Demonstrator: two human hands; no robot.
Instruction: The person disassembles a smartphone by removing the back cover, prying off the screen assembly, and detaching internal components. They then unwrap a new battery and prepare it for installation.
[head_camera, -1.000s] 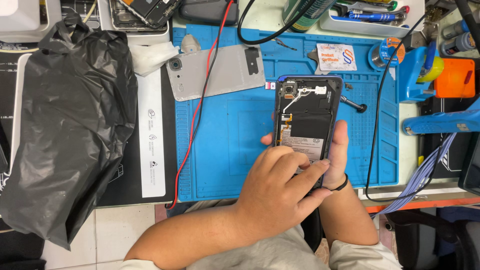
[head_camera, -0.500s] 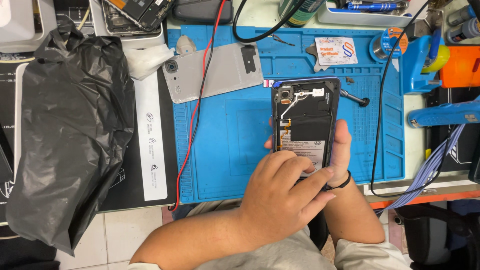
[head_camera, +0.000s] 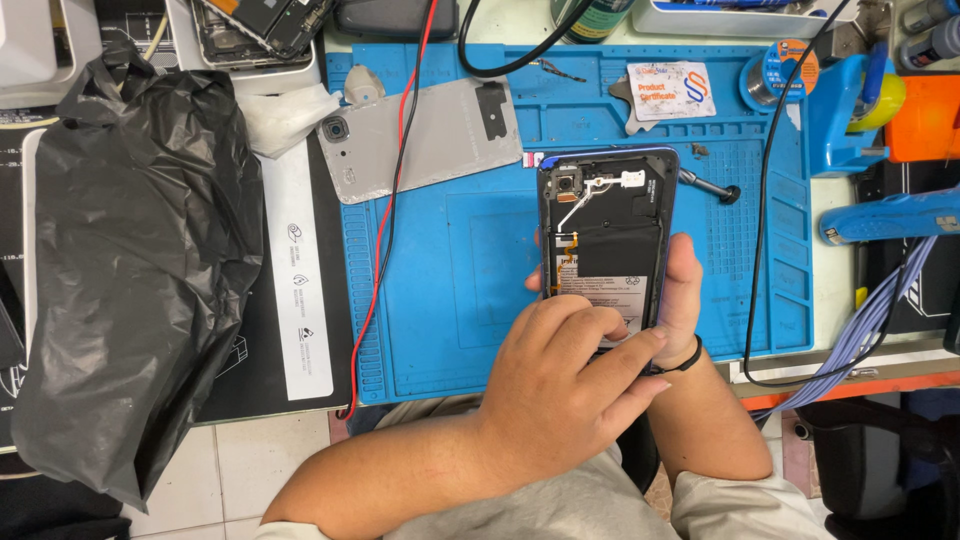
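Note:
An opened phone (head_camera: 605, 215) with its back off lies upright over a blue work mat (head_camera: 450, 280), its black battery and camera module exposed. My right hand (head_camera: 685, 295) cradles it from beneath, thumb laid along its right edge, a black band on the wrist. My left hand (head_camera: 570, 380) covers the phone's lower end, fingers curled, the index fingertip pressing near the bottom right corner. What lies under those fingers is hidden. The phone's grey back cover (head_camera: 420, 140) rests on the mat at the upper left.
A crumpled black plastic bag (head_camera: 130, 260) fills the left side. A red wire (head_camera: 385, 230) crosses the mat; a black cable (head_camera: 765, 200) loops on the right. A small black tool (head_camera: 705, 185) lies beside the phone. A solder spool (head_camera: 775, 75) and blue tool (head_camera: 890, 215) sit right.
The view has shifted a little. My left fingers have crept slightly over the phone's lower end; the phone and my right hand stay where they were.

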